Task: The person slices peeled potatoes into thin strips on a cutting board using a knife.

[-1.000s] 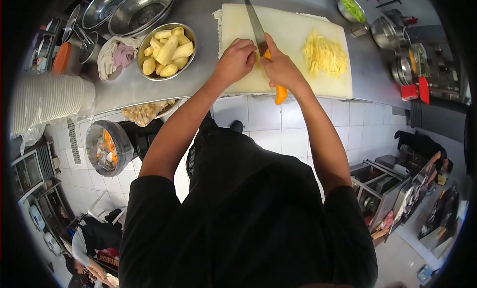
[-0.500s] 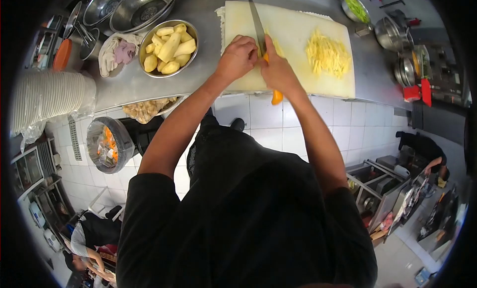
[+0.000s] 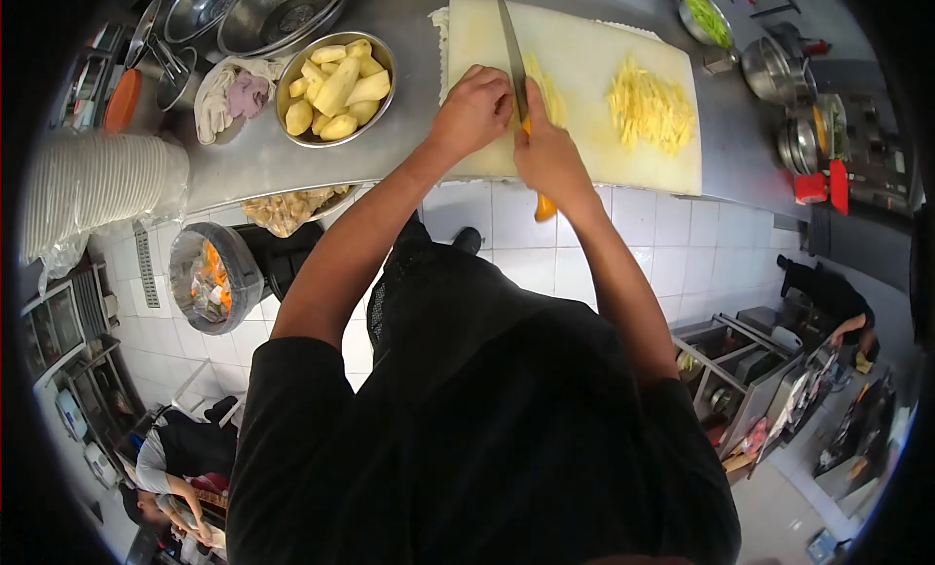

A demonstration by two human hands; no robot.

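My right hand (image 3: 550,158) is wrapped round the orange handle of a kitchen knife (image 3: 511,44), its blade pointing away from me over the white cutting board (image 3: 584,39). Just left of the blade, my left hand (image 3: 474,109) rests on the board with its fingers curled in; whatever lies under them is hidden. Freshly cut yellow strips (image 3: 547,90) lie along the right side of the blade. Farther right on the board sits a larger pile of yellow shreds (image 3: 651,105). To the left, a metal bowl (image 3: 387,102) holds several peeled potatoes (image 3: 339,86).
Left of the bowl lie a crumpled cloth (image 3: 219,107) and large metal basins (image 3: 278,19). Stacked plastic containers (image 3: 102,190) stand at the far left, above a lined waste bin (image 3: 216,282). Metal bowls (image 3: 774,68) line the right. Other people work at both lower sides.
My right hand and the knife have shifted slightly, and more cut strips show right of the blade. My left hand stays curled beside it. The view has moved a little.
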